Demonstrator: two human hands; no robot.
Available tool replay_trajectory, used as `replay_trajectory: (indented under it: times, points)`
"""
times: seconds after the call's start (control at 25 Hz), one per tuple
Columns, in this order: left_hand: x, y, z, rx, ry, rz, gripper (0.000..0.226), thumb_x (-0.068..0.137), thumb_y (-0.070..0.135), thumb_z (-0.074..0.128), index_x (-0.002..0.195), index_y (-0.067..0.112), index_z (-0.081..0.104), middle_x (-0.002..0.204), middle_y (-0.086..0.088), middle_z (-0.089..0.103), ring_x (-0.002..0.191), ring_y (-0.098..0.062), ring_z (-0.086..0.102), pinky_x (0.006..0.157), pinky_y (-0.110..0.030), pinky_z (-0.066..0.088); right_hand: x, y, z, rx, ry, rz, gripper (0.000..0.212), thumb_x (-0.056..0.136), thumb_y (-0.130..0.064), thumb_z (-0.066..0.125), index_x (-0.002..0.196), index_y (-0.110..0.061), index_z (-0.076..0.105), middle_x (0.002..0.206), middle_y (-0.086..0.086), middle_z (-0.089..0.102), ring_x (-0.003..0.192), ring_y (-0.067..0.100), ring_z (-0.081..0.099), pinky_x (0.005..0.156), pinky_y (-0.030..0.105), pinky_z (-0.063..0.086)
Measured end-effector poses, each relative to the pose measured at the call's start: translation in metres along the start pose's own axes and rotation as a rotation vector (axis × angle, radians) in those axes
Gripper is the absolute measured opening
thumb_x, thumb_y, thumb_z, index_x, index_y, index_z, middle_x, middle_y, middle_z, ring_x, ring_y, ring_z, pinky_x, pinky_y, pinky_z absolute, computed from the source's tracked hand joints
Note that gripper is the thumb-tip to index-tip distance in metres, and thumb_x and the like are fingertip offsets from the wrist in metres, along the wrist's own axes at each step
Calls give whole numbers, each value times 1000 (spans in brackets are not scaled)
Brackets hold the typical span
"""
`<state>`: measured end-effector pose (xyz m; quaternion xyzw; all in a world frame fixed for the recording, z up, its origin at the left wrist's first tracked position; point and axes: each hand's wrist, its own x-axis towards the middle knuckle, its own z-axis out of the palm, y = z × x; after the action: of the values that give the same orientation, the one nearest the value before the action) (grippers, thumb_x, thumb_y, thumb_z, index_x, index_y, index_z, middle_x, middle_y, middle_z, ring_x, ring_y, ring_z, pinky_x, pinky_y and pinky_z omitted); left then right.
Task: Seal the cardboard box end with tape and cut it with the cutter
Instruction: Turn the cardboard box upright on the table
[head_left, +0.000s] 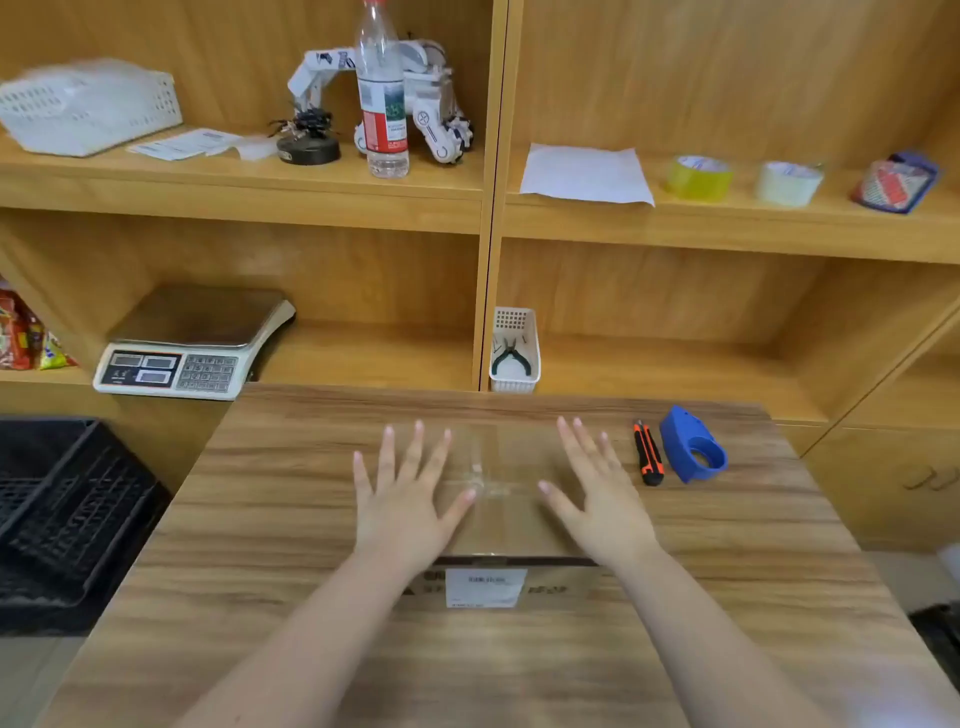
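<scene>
Both hands are lying spread over the top of the cardboard box (506, 499), which is sitting in the middle of the wooden surface (270, 519). The left hand (410, 499) is resting palm down with all fingers splayed and grasping nothing, covering the box's left part. The right hand (602, 499) is spread the same way, released and empty, over the box's right part. Between the 2 thumbs, strips of clear tape (480, 480) are crossing on the box top. Below the wrists, a white label (485, 587) is showing on the box's near side. Just beyond the right hand's little finger, the orange and black cutter (648, 454) is lying on the surface, apart from the hand. Just past the cutter, farther out from the right hand, the blue tape dispenser (691, 444) is resting on the surface
</scene>
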<state>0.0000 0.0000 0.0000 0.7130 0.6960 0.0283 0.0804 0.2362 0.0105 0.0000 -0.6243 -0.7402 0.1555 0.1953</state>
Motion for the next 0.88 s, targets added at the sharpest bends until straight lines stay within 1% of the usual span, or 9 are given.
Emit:
replay_trajectory:
  times: [0.08,0.2,0.32,0.44,0.56,0.64,0.72,0.8,0.88]
  points:
    - [4,-3,21,-23,-75,-3,76,79,77,-1,145,43,-18,158,5,-21,142,-25,-28,113,-61,-13,10,6,18,-129,-81,13,69,91,-57,38,147,-42,1,158,-12,-7,147,20,-5,120,42,8]
    - [10,-8,41,28,-86,-6,77,75,74,-14,145,42,-18,158,5,-21,145,-24,-23,113,-61,-14,24,22,30,-213,-154,37,71,85,-65,25,149,-36,11,159,-8,-7,147,18,-7,120,42,4]
    - [41,-19,37,65,-76,59,71,81,72,-5,144,43,-18,159,5,-18,147,-24,-18,114,-60,-11,46,33,29,-264,-190,13,71,85,-65,26,148,-37,13,160,-8,-3,147,17,-8,120,43,3]
    - [74,-31,34,84,-82,168,68,84,72,2,144,46,-16,160,8,-15,147,-22,-16,116,-57,-10,73,41,22,-321,-265,-67,71,84,-67,25,148,-38,14,160,-8,-2,147,19,-11,120,45,0]
    - [105,-39,27,116,-103,275,70,82,74,1,144,47,-13,160,9,-13,147,-19,-16,117,-55,-9,105,53,15,-294,-371,-153,66,87,-64,32,147,-41,16,160,-11,1,147,18,-8,119,47,5]
    - [118,-40,23,107,-120,309,70,82,75,4,145,48,-9,161,8,-10,147,-18,-15,117,-55,-9,123,63,13,-230,-441,-179,62,87,-64,33,144,-47,17,159,-15,4,147,15,1,118,48,14]
    - [119,-37,20,57,-100,263,68,86,71,11,148,44,0,161,5,-6,147,-17,-14,118,-53,-10,136,72,12,-149,-460,-175,57,86,-64,36,140,-54,20,157,-20,8,145,14,16,115,47,25]
    - [103,-14,21,-2,-57,126,64,92,60,18,150,34,9,162,1,0,148,-20,-11,119,-52,-6,143,77,13,-100,-452,-179,55,84,-67,37,135,-62,20,155,-26,11,142,15,25,112,47,31]
    - [79,24,29,-49,-80,-38,67,93,57,15,152,27,3,162,-6,-4,148,-28,-11,118,-55,-6,142,79,14,-90,-430,-194,55,81,-72,34,133,-65,19,154,-28,11,141,17,28,109,46,34]
